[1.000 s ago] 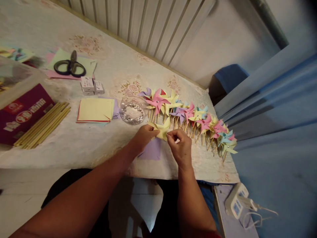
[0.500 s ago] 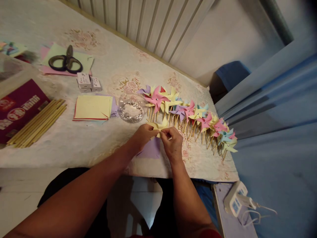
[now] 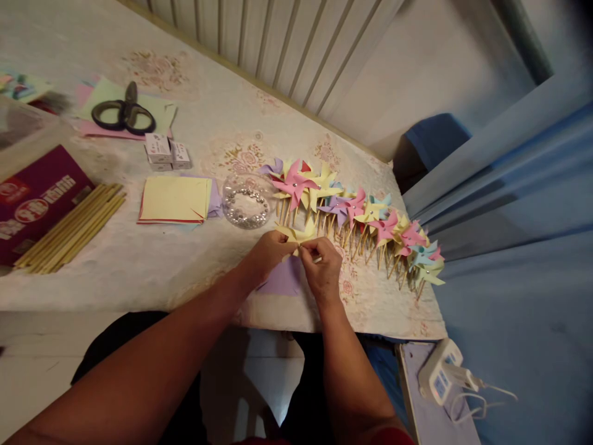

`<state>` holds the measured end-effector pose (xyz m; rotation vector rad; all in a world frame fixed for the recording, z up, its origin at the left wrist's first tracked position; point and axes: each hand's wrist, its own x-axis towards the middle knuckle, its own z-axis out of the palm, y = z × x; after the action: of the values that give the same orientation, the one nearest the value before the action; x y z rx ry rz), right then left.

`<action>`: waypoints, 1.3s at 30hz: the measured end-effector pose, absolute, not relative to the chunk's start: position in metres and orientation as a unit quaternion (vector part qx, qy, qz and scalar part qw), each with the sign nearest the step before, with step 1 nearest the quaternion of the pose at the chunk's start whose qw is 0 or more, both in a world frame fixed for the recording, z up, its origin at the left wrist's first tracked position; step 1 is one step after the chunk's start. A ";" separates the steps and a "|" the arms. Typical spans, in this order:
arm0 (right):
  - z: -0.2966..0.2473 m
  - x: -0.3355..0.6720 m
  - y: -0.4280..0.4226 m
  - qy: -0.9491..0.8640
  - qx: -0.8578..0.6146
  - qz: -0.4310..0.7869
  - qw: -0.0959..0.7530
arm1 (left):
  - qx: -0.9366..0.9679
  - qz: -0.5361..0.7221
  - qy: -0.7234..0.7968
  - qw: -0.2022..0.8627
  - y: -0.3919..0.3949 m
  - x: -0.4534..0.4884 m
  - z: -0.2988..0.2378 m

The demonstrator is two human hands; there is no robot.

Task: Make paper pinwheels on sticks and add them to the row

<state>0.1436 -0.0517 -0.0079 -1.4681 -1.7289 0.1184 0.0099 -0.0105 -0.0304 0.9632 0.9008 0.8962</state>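
Note:
My left hand and my right hand meet over the table's near edge, both pinched on a yellow paper pinwheel. A purple paper square lies on the table under my hands. Just beyond them a row of finished pinwheels in pink, yellow, purple and blue lies on wooden sticks. A clear round dish of shiny pins stands left of that row.
A stack of paper squares lies left of the dish, with two small white boxes behind it. Black scissors rest on coloured sheets at the back left. Wooden sticks lie beside a maroon box. A white power strip sits at lower right.
My right hand has moved left, closer to my left hand, and more of the yellow pinwheel is covered by my fingers. The view has shifted slightly.

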 end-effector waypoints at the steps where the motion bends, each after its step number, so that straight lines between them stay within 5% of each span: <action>1: -0.008 0.143 -0.052 -0.690 -0.586 0.051 0.422 | 0.430 0.405 0.405 0.698 -0.011 0.010 -0.030; 15: -0.005 0.142 -0.052 -0.675 -0.607 0.084 0.411 | 0.474 0.397 0.433 0.656 -0.012 0.008 -0.022; 30: -0.003 0.150 -0.055 -0.719 -0.595 0.057 0.354 | 0.665 0.395 0.450 0.447 -0.011 0.011 -0.022; 39: -0.012 0.143 -0.054 -0.662 -0.624 0.104 0.403 | 0.669 0.381 0.467 0.435 -0.011 0.012 -0.020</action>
<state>0.1435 -0.0541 -0.0117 -1.5763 -1.6717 0.2616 0.0115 -0.0114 -0.0200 1.6640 1.1636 0.9486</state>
